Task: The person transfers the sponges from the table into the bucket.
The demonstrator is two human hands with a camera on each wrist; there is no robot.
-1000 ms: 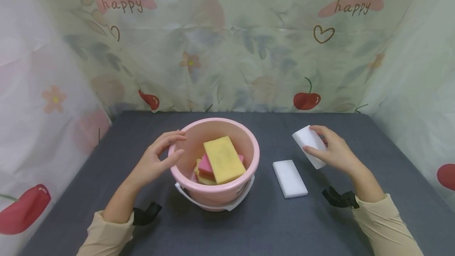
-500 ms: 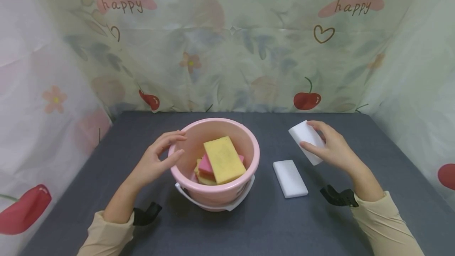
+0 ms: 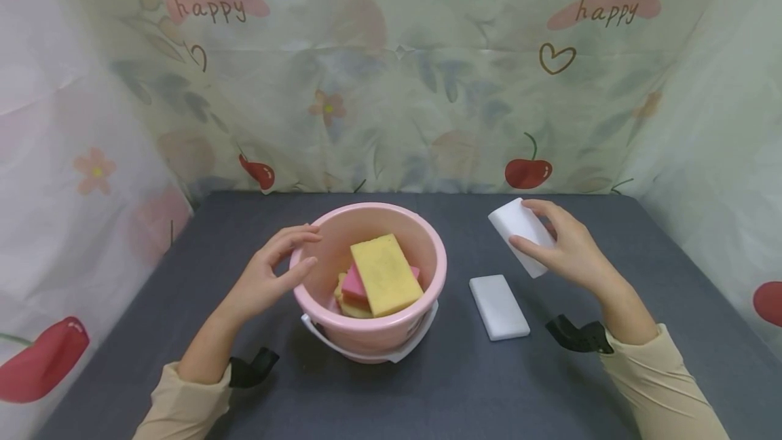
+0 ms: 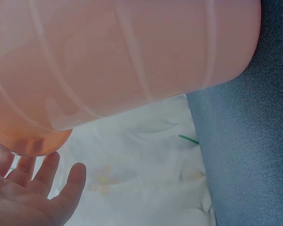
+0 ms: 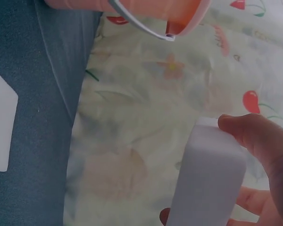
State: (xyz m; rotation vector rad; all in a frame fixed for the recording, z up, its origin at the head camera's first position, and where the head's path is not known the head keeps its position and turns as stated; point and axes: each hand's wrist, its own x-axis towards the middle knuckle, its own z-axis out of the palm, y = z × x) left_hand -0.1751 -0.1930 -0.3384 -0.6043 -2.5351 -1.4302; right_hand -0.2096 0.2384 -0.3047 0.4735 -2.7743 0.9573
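My right hand point(image 3: 577, 257) pinches a white block-shaped sponge point(image 3: 516, 233) by its edges, thumb on one side and fingers on the other. In the right wrist view this sponge point(image 5: 207, 174) is held up off the table. A pink bucket point(image 3: 366, 338) stands at the centre, its handle hanging down in front. Inside it lie a yellow sponge point(image 3: 386, 277) on top and a pink one point(image 3: 353, 285) beneath. My left hand point(image 3: 265, 270) is at the bucket's left rim with fingers loosely spread; the left wrist view has its fingertips point(image 4: 51, 162) right at the rim.
A second white sponge point(image 3: 499, 307) lies flat on the dark tabletop point(image 3: 440, 386), between the bucket and my right hand. Fabric printed with cherries and hearts point(image 3: 403, 87) encloses the table at the back and both sides.
My right hand has moved the white sponge slightly left and up, nearer the bucket. The left hand, the bucket and the flat-lying sponge have stayed where they were.
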